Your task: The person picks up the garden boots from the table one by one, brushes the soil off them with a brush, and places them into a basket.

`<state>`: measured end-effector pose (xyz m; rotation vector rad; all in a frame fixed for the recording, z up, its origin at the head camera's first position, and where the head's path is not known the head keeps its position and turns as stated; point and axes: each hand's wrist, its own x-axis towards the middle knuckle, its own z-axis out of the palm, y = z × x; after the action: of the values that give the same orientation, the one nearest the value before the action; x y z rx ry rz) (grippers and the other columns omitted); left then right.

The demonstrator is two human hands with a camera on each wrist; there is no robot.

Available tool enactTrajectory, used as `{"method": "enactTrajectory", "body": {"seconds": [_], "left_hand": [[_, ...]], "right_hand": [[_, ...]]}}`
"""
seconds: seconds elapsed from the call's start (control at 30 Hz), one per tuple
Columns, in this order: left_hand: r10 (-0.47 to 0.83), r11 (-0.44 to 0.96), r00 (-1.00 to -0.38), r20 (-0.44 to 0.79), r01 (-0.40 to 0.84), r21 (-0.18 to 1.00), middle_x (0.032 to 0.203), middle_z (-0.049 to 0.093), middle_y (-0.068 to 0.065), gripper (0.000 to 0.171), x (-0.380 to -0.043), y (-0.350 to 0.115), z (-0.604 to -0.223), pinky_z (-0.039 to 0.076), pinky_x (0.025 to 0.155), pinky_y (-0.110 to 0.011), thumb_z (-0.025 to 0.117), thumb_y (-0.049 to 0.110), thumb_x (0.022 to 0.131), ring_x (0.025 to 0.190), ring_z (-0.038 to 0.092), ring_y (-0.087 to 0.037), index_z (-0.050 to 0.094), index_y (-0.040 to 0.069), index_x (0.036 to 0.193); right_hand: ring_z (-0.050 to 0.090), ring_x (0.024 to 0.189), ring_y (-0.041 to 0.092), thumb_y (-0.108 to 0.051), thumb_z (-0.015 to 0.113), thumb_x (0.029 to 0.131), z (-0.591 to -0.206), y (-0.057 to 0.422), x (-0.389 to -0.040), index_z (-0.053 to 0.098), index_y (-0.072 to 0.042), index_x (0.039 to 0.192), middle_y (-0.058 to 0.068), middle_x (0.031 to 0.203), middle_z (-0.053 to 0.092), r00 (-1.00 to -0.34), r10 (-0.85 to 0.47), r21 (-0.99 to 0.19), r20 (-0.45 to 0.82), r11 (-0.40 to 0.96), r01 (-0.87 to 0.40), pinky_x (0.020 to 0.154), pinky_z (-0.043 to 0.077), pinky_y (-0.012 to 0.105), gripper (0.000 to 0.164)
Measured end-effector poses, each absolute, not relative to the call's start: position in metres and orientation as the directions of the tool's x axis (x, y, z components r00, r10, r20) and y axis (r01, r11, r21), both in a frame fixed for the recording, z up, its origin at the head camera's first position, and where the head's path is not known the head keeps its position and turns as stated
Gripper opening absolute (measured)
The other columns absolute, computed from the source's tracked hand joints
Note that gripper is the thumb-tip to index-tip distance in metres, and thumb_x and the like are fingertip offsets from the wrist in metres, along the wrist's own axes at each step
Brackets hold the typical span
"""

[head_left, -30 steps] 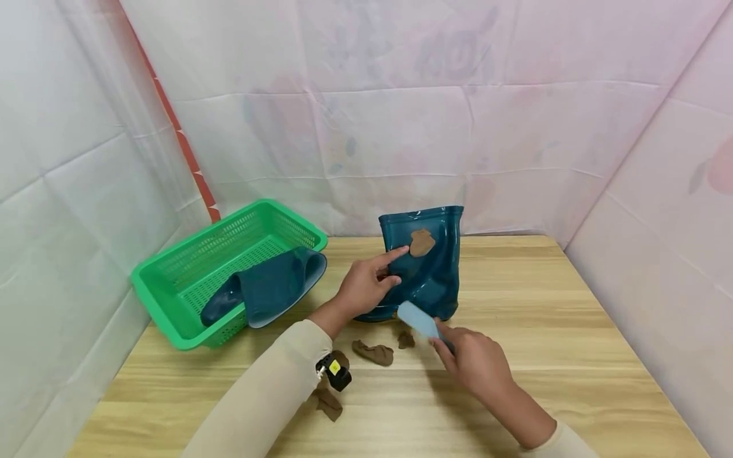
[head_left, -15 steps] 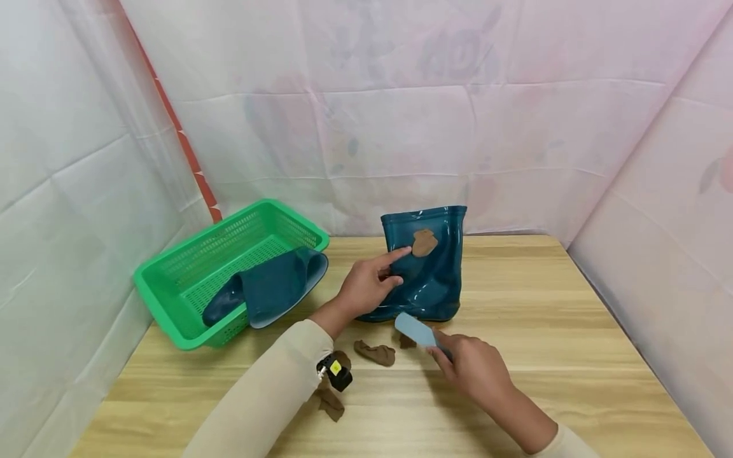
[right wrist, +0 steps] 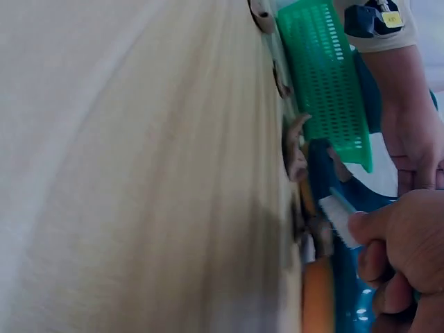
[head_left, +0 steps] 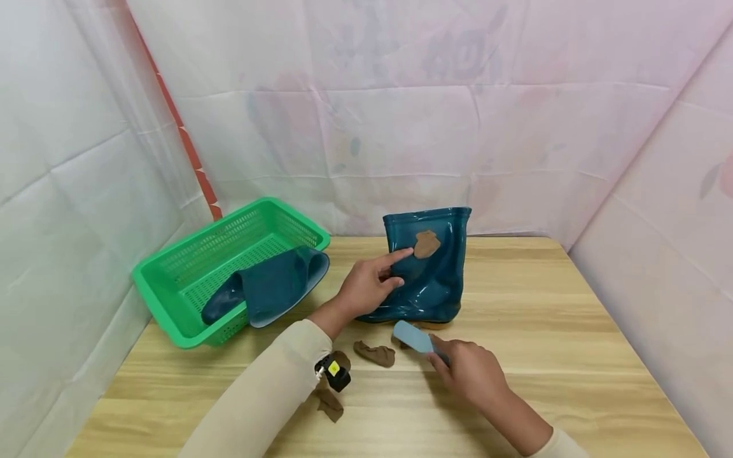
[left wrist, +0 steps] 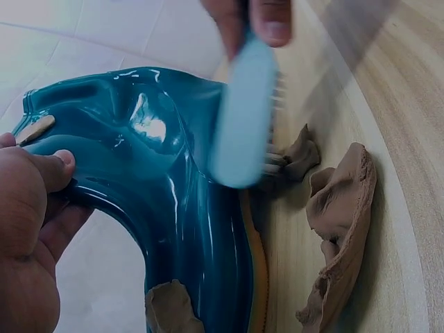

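Observation:
A glossy teal rubber boot point(head_left: 429, 286) stands upright on the table, with a flat brown clay patch point(head_left: 426, 244) on its shaft. My left hand point(head_left: 369, 286) grips the front of the shaft, thumb on the near side, index finger stretched toward the patch. In the left wrist view another clay piece point(left wrist: 172, 309) clings to the foot of the boot. My right hand point(head_left: 472, 369) holds a light-blue brush point(head_left: 412, 337) by its handle. Its bristles point(right wrist: 338, 220) face the boot's lower edge, beside a clay lump point(left wrist: 302, 156); whether they touch is unclear.
At the left stands a green perforated basket point(head_left: 172, 312), with a second teal boot point(head_left: 272, 286) lying over its front rim. Brown clay pieces lie on the table, among them a long one point(head_left: 374, 353) and another point(head_left: 329, 405) near my left sleeve. A fabric backdrop point(head_left: 395, 140) rises behind.
The brush in my right hand has moved slightly down and left, away from the boot's side, to the clay lump by the sole. My left hand keeps its hold on the boot.

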<state>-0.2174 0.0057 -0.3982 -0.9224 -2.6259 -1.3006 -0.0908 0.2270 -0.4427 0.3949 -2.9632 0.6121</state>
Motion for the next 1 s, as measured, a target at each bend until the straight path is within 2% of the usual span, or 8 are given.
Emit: {"method": "enactTrajectory", "body": {"seconds": [0.13, 0.23, 0.33, 0.43, 0.53, 0.67, 0.87, 1.0], "left_hand": [[0.482, 0.459, -0.817, 0.317, 0.543, 0.703, 0.128, 0.07, -0.005, 0.066, -0.217, 0.006, -0.398, 0.053, 0.07, -0.026, 0.073, 0.013, 0.097, 0.092, 0.067, -0.008, 0.049, 0.038, 0.153], [0.491, 0.443, -0.809, 0.324, 0.552, 0.706, 0.112, 0.073, -0.005, 0.065, -0.217, 0.007, -0.398, 0.052, 0.067, -0.026, 0.073, 0.013, 0.097, 0.084, 0.066, -0.007, 0.05, 0.036, 0.154], [0.496, 0.428, -0.806, 0.322, 0.55, 0.717, 0.11, 0.073, -0.005, 0.065, -0.217, 0.008, -0.399, 0.051, 0.066, -0.027, 0.073, 0.014, 0.097, 0.08, 0.064, -0.007, 0.05, 0.035, 0.153], [0.49, 0.42, -0.81, 0.322, 0.543, 0.727, 0.124, 0.07, -0.002, 0.064, -0.217, 0.01, -0.398, 0.05, 0.067, -0.026, 0.073, 0.013, 0.096, 0.08, 0.063, -0.006, 0.051, 0.036, 0.152], [0.483, 0.408, -0.813, 0.325, 0.538, 0.738, 0.095, 0.072, -0.001, 0.064, -0.217, 0.011, -0.397, 0.047, 0.061, -0.027, 0.073, 0.011, 0.096, 0.068, 0.058, -0.009, 0.053, 0.036, 0.151], [0.466, 0.389, -0.815, 0.344, 0.538, 0.748, 0.062, 0.051, -0.002, 0.061, -0.216, 0.011, -0.395, 0.042, 0.054, -0.027, 0.073, 0.008, 0.097, 0.054, 0.048, -0.014, 0.056, 0.036, 0.148], [0.422, 0.41, -0.809, 0.409, 0.572, 0.71, 0.092, 0.073, -0.002, 0.058, -0.215, 0.007, -0.397, 0.043, 0.054, -0.026, 0.074, 0.004, 0.094, 0.056, 0.049, -0.011, 0.063, 0.033, 0.144], [0.405, 0.417, -0.812, 0.421, 0.574, 0.705, 0.124, 0.071, -0.004, 0.06, -0.215, 0.004, -0.399, 0.045, 0.057, -0.027, 0.074, 0.002, 0.094, 0.063, 0.055, -0.011, 0.061, 0.031, 0.145]], "right_hand": [[0.04, 0.051, 0.003, -0.026, 0.077, 0.095, -0.431, 0.232, -0.093, 0.073, -0.006, 0.129, -0.002, 0.078, 0.071, -0.938, -0.217, -0.382, 0.27, 0.87, -0.311, 0.044, 0.033, 0.025, 0.04], [0.037, 0.048, 0.004, -0.027, 0.077, 0.094, -0.428, 0.235, -0.095, 0.072, -0.006, 0.13, -0.003, 0.07, 0.067, -0.924, -0.191, -0.379, 0.332, 0.87, -0.316, 0.042, 0.031, 0.026, 0.042], [0.038, 0.049, 0.005, -0.027, 0.077, 0.094, -0.431, 0.238, -0.095, 0.074, -0.007, 0.128, -0.005, 0.07, 0.066, -0.944, -0.181, -0.386, 0.275, 0.879, -0.281, 0.043, 0.032, 0.026, 0.039], [0.039, 0.049, 0.007, -0.029, 0.075, 0.096, -0.435, 0.238, -0.092, 0.074, -0.008, 0.128, -0.008, 0.063, 0.057, -0.973, -0.197, -0.378, 0.12, 0.897, -0.228, 0.044, 0.031, 0.026, 0.038], [0.04, 0.049, 0.008, -0.03, 0.075, 0.096, -0.436, 0.239, -0.09, 0.075, -0.01, 0.128, -0.009, 0.063, 0.055, -0.978, -0.206, -0.358, 0.037, 0.911, -0.206, 0.045, 0.031, 0.027, 0.038], [0.041, 0.05, 0.009, -0.03, 0.075, 0.096, -0.433, 0.24, -0.087, 0.073, -0.009, 0.13, -0.005, 0.07, 0.065, -0.974, -0.196, -0.362, 0.11, 0.905, -0.223, 0.044, 0.031, 0.028, 0.04], [0.037, 0.049, 0.002, -0.028, 0.078, 0.094, -0.425, 0.244, -0.083, 0.073, -0.009, 0.13, -0.001, 0.082, 0.073, -0.932, -0.196, -0.36, 0.304, 0.882, -0.303, 0.043, 0.031, 0.024, 0.041], [0.032, 0.048, -0.001, -0.023, 0.081, 0.09, -0.416, 0.25, -0.087, 0.074, -0.006, 0.128, -0.003, 0.074, 0.069, -0.871, -0.193, -0.341, 0.452, 0.865, -0.369, 0.042, 0.028, 0.023, 0.042]]}}
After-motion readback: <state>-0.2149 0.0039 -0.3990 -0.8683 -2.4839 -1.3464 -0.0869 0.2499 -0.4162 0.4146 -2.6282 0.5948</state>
